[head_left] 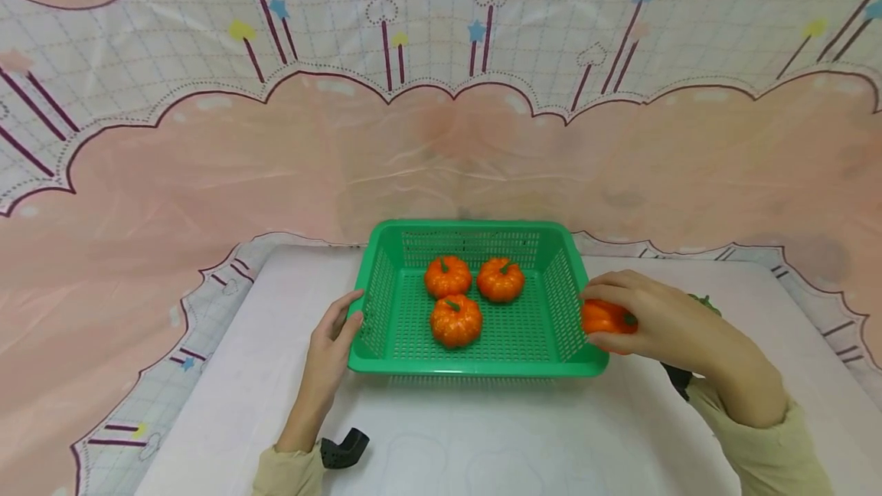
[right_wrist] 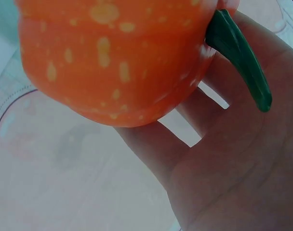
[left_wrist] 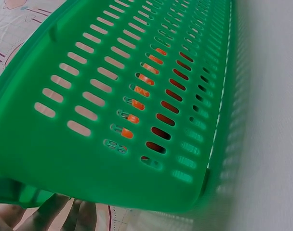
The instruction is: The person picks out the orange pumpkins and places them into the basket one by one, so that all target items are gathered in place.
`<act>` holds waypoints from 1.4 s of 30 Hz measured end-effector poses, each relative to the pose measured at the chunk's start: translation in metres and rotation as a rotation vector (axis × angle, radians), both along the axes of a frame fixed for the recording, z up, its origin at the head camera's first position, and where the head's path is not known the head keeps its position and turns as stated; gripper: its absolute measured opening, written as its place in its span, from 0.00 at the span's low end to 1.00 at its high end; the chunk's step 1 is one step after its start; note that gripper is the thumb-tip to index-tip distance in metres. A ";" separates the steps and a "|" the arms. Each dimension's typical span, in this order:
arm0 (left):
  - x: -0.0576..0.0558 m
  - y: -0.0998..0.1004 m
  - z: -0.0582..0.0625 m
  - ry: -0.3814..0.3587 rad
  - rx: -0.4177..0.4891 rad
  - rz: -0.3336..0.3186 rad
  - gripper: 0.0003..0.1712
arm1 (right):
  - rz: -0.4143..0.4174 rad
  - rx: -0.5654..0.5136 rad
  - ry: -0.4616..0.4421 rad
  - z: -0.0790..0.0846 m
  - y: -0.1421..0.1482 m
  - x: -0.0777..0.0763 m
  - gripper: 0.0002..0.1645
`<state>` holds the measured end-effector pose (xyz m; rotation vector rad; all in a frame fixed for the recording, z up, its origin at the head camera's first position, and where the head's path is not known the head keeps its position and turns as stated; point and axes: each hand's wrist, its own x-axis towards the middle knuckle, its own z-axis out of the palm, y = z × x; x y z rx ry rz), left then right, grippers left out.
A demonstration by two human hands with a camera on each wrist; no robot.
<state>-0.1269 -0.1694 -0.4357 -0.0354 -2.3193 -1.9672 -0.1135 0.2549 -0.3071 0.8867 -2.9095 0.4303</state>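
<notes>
A green plastic basket [head_left: 475,367] with slotted walls stands on the table. Inside it are three small orange pumpkins: one at the back left [head_left: 448,277], one at the back right [head_left: 501,279] and one in front [head_left: 456,321]. My left hand [head_left: 329,350] grips the basket's left rim with thumb and fingertips; in the left wrist view its fingers [left_wrist: 81,216] show at the rim. Beside the basket's right wall, my right hand [head_left: 637,312] holds another orange pumpkin [right_wrist: 108,62] between thumb and fingers, its green stem [right_wrist: 243,62] toward the palm.
Behind my right wrist a green leafy-looking thing [head_left: 706,303] peeks out, mostly hidden. The white table [head_left: 468,442] reaches back to a pink patterned cloth [head_left: 468,167]. Black wrist devices [head_left: 344,450] sit by both cuffs.
</notes>
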 end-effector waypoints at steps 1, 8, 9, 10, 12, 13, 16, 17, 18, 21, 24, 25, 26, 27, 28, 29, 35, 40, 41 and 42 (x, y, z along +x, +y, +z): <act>0.000 0.000 0.000 0.001 -0.003 0.000 0.25 | 0.006 -0.001 -0.001 0.000 -0.001 -0.001 0.21; 0.002 -0.001 0.000 -0.007 -0.011 0.011 0.24 | 0.024 -0.005 -0.032 -0.003 -0.008 -0.007 0.23; 0.003 -0.002 0.000 -0.008 -0.012 0.015 0.24 | 0.024 -0.005 -0.039 -0.003 -0.009 -0.008 0.24; 0.003 -0.002 0.000 -0.008 -0.016 0.018 0.24 | 0.025 -0.006 -0.045 -0.004 -0.010 -0.008 0.24; 0.003 -0.002 0.000 -0.005 -0.017 0.019 0.24 | 0.026 -0.004 -0.050 -0.004 -0.011 -0.009 0.24; 0.002 -0.002 0.000 -0.004 -0.014 0.015 0.25 | 0.028 -0.002 -0.049 -0.004 -0.012 -0.009 0.24; 0.002 -0.001 0.001 -0.007 -0.013 0.013 0.25 | 0.035 0.006 -0.041 -0.005 -0.014 -0.010 0.23; 0.002 0.000 0.002 -0.009 -0.013 0.014 0.25 | 0.036 0.009 -0.036 -0.006 -0.015 -0.011 0.23; 0.002 0.000 0.002 -0.013 -0.013 0.018 0.24 | 0.037 0.013 -0.033 -0.006 -0.016 -0.011 0.24; 0.002 0.000 0.002 -0.021 -0.015 0.022 0.24 | 0.038 0.017 -0.032 -0.007 -0.020 -0.013 0.25; 0.001 0.000 0.003 -0.025 -0.013 0.016 0.25 | 0.039 0.013 -0.037 -0.009 -0.023 -0.015 0.26; 0.001 0.001 0.003 -0.027 -0.014 0.013 0.25 | 0.043 0.009 -0.040 -0.009 -0.025 -0.016 0.27; 0.001 0.001 0.003 -0.028 -0.014 0.012 0.25 | 0.049 0.004 -0.045 -0.010 -0.026 -0.017 0.27; 0.001 0.001 0.003 -0.026 -0.015 0.011 0.25 | 0.056 -0.001 -0.053 -0.011 -0.028 -0.018 0.27; 0.001 0.001 0.003 -0.024 -0.014 0.010 0.25 | 0.060 -0.004 -0.062 -0.012 -0.030 -0.019 0.28; 0.001 0.000 0.003 -0.023 -0.015 0.009 0.25 | 0.067 -0.008 -0.070 -0.013 -0.032 -0.020 0.28; 0.002 0.000 0.003 -0.011 -0.019 0.004 0.25 | 0.096 -0.017 -0.098 -0.016 -0.041 -0.026 0.29; 0.002 -0.001 0.002 -0.006 -0.023 0.004 0.24 | 0.080 -0.015 -0.141 -0.018 -0.046 -0.030 0.32; 0.002 -0.001 0.002 -0.007 -0.023 0.006 0.24 | 0.077 -0.014 -0.149 -0.019 -0.047 -0.031 0.33; 0.001 -0.001 0.002 -0.007 -0.025 0.008 0.24 | 0.075 -0.012 -0.157 -0.019 -0.048 -0.032 0.33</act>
